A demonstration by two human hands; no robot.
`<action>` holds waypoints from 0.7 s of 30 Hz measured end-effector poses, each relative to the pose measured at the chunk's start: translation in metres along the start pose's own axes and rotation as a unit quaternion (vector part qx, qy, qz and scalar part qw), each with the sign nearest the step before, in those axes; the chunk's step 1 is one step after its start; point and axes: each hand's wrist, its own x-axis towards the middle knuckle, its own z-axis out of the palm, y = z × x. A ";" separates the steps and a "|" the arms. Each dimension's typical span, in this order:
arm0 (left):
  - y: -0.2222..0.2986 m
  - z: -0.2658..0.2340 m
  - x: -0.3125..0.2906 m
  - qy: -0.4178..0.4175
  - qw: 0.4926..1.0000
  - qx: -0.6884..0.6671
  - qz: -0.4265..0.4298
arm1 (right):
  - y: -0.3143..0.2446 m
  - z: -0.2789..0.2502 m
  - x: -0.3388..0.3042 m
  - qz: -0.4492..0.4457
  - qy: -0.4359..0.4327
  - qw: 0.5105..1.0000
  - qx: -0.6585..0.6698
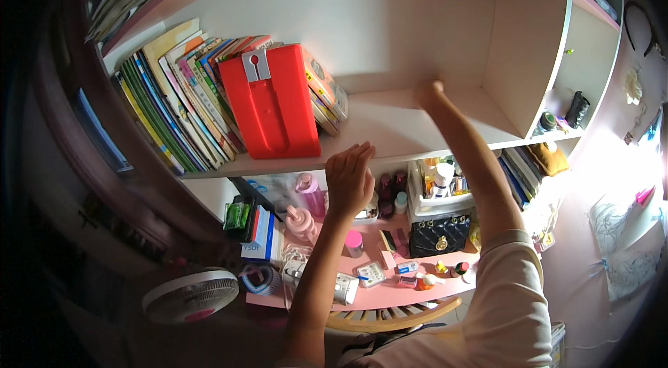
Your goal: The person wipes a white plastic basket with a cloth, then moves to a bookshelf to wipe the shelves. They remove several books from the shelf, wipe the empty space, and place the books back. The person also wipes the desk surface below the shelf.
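My left hand [351,177] is at the front edge of the white shelf [396,130], its fingers stretched out and holding nothing; whether it touches the edge I cannot tell. Deeper in, over the bare shelf board near the back wall, is my right hand [431,94]. It looks closed and slightly blurred, and anything inside it is hidden. To the left of my hands a red plastic book stand [278,107] with a grey clip stands on the shelf. It covers part of a row of leaning books [184,100]; a few more books [325,93] lean behind its right side.
An upright divider [532,55] bounds the shelf on the right. Below, a pink desk [306,298] carries pink bottles [300,222], a black quilted handbag [440,236], a white storage box [417,201] and small items. A white fan [191,296] stands at lower left, a wooden chair back [396,317] in front.
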 end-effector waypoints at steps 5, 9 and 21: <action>0.004 0.008 0.005 -0.004 1.000 -0.005 0.004 | -0.067 -0.035 -0.002 -0.081 0.052 0.994 -0.049; -0.004 0.003 -0.002 -0.021 1.000 -0.002 0.002 | -0.083 -0.034 -0.014 -0.136 0.194 0.971 -0.016; -0.008 -0.003 -0.005 -0.023 1.000 -0.009 -0.006 | -0.007 0.005 0.015 -0.070 0.107 0.984 -0.122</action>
